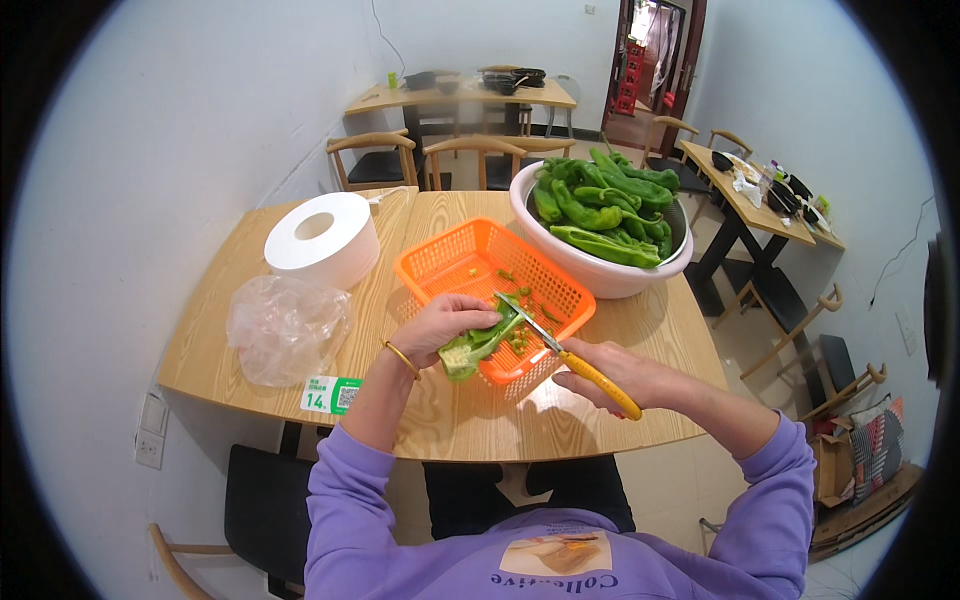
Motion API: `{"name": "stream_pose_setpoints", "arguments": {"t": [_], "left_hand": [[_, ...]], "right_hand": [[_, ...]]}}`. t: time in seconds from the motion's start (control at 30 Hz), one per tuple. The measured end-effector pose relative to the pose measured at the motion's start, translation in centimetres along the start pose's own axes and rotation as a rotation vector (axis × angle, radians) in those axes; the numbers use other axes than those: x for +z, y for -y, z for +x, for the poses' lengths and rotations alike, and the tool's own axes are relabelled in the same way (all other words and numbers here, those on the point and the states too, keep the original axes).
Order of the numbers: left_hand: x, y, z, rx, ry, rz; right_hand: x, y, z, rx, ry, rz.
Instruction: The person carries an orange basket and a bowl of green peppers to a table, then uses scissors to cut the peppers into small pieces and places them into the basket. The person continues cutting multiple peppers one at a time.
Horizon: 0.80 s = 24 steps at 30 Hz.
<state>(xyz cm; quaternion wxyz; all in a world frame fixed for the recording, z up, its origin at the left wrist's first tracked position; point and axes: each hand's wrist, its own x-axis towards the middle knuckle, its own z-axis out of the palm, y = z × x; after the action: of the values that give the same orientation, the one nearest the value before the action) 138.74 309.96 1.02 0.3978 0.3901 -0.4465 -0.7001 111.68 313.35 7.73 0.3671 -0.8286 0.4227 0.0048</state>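
My left hand (448,328) grips a split green pepper (474,349), its pale inside showing, over the near side of an orange plastic basket (420,259). In my right hand (607,375) are scissors (592,377) with yellow handles. Their blades lie at the pepper's far end; whether they cut into it I cannot tell. Small green pieces (517,341) lie scattered on the basket's floor. Behind it to the right stands a pale pink basin (592,276) holding a metal strainer heaped with long green peppers (592,214). A cut pepper lies at the front of the heap.
On the wooden table (435,435), a large paper roll (337,244) and a crumpled clear plastic bag (289,330) sit at the left. A green and white printed card (330,395) lies near the front edge. Chairs (375,161) and other tables (750,187) with dishes stand beyond.
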Motion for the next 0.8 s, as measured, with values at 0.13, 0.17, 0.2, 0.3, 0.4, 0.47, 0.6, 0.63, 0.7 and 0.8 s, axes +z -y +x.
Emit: {"name": "stream_pose_setpoints", "arguments": {"t": [0.13,0.17,0.2,0.3,0.4,0.47,0.6,0.63,0.7,0.8], "left_hand": [[-0.2,0.1,0.1,0.012,-0.007,-0.016],[-0.2,0.2,0.1,0.024,0.007,-0.032],[-0.2,0.2,0.2,0.035,-0.024,-0.015],[-0.2,0.3,0.3,0.061,-0.049,-0.001],[0.1,0.3,0.5,0.061,-0.055,0.019],[0.4,0.2,0.6,0.058,-0.04,0.043],[0.5,-0.1,0.6,0.051,-0.013,0.078],[0.3,-0.1,0.5,0.045,-0.016,0.066],[-0.1,-0.3,0.5,0.032,-0.01,0.086],[-0.8,-0.5,0.7,0.009,0.004,0.143]], "right_hand": [[-0.4,-0.8,0.1,0.075,0.06,0.167],[-0.5,-1.0,0.0,0.111,0.081,0.251],[-0.7,-1.3,-0.1,0.146,0.102,0.334],[-0.9,-1.7,0.2,0.063,0.165,0.279],[-1.1,-1.7,0.4,0.009,0.174,0.157],[-1.0,-1.5,0.7,0.018,0.188,0.104],[-0.2,-1.1,0.9,0.027,0.113,0.085],[0.0,-1.0,0.8,0.041,0.078,0.087],[0.2,-0.8,0.6,-0.032,0.004,0.049],[0.1,-0.7,0.4,-0.021,-0.002,0.069]]}}
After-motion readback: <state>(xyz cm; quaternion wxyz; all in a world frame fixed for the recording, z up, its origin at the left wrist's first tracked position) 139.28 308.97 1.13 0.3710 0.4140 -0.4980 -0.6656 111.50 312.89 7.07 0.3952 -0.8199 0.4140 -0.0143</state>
